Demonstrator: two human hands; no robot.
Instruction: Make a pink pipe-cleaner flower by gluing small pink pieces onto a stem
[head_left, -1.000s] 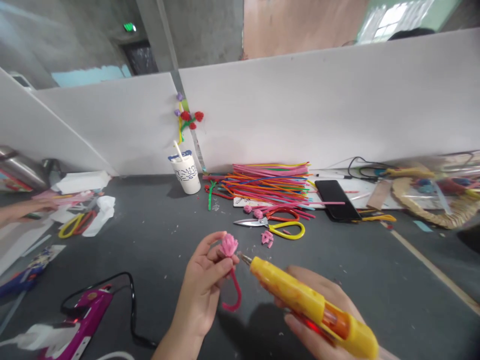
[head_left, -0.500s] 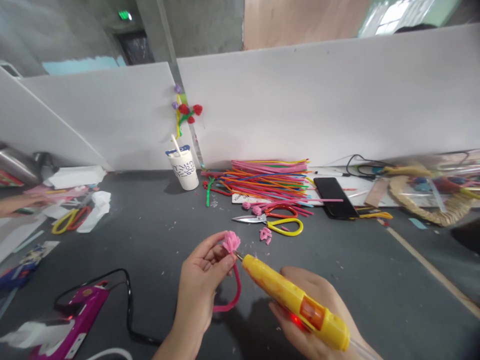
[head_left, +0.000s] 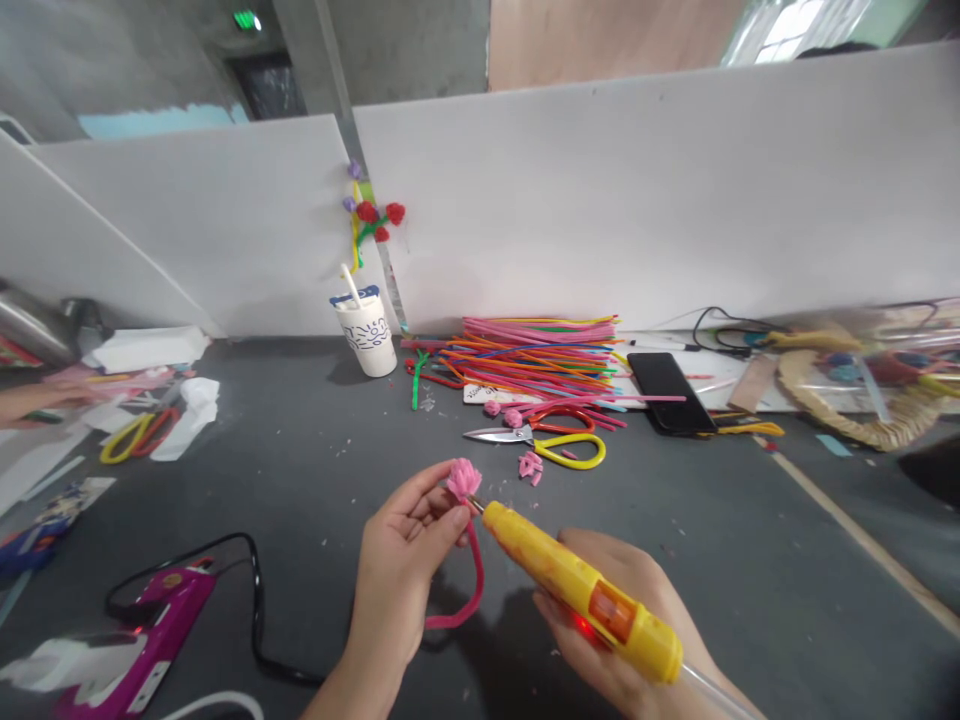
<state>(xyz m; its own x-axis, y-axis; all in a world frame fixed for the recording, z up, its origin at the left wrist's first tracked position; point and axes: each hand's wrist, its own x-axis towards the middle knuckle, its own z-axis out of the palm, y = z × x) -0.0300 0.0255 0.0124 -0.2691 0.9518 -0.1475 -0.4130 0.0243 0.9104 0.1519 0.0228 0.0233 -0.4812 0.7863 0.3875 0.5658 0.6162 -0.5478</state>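
Note:
Between its thumb and fingers, my left hand [head_left: 409,560] pinches a pink fuzzy flower [head_left: 463,480] just below its head. A darker pink stem [head_left: 478,575] curves down from it under the hand. My right hand [head_left: 626,600] is wrapped round a yellow glue gun [head_left: 559,565], which has an orange window and a red glow beneath. The metal tip of the gun touches or nearly touches the base of the flower. Small pink pieces [head_left: 529,466] lie beyond the gun, beside scissors [head_left: 566,450] with yellow and red handles.
Colourful pipe cleaners [head_left: 532,355] are piled by the partition, between a white cup [head_left: 369,335] and a black phone [head_left: 670,393]. A purple power strip [head_left: 169,630] with a black cable lies front left. Another person's hand [head_left: 30,403] shows at far left.
The glue gun has shifted slightly left and up, its tip now closer in under the flower head. My left hand has hardly moved.

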